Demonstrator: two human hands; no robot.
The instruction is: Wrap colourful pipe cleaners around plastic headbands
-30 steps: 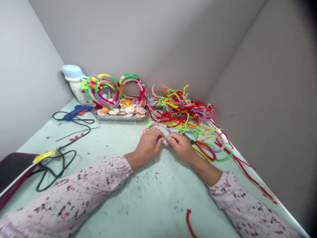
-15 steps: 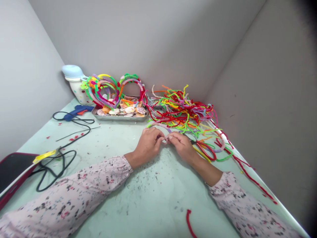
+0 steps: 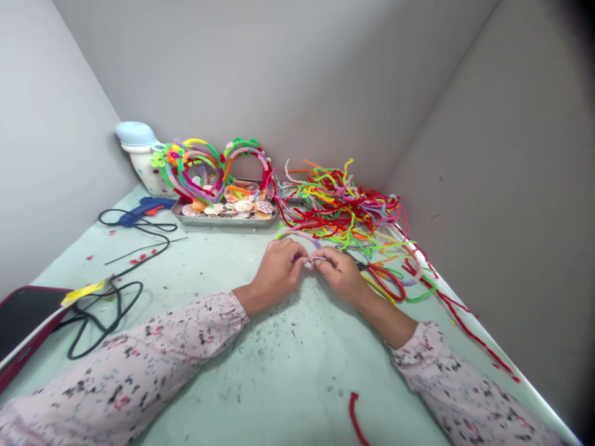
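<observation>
Two hands: the left hand curls narrow and the right hand does the same, both pinching one piece, fingertips nearly meeting!

Held piece: a pale pink pipe cleaner, a small twist gripped between both hands, up off the tabletop.

Right side: red-handled scissors sit just beside the right hand, among loose strands.

Straight ahead: a big tangled heap of bright pipe cleaners, right next to a metal tray of seashells, with fuzzy colourful headbands propped up behind the shells.

Far left: a blue glue gun trails its black cord across the tabletop, near a white container with a pale blue lid.

Up close: one red pipe cleaner lies alone, well apart from both hands.
</observation>
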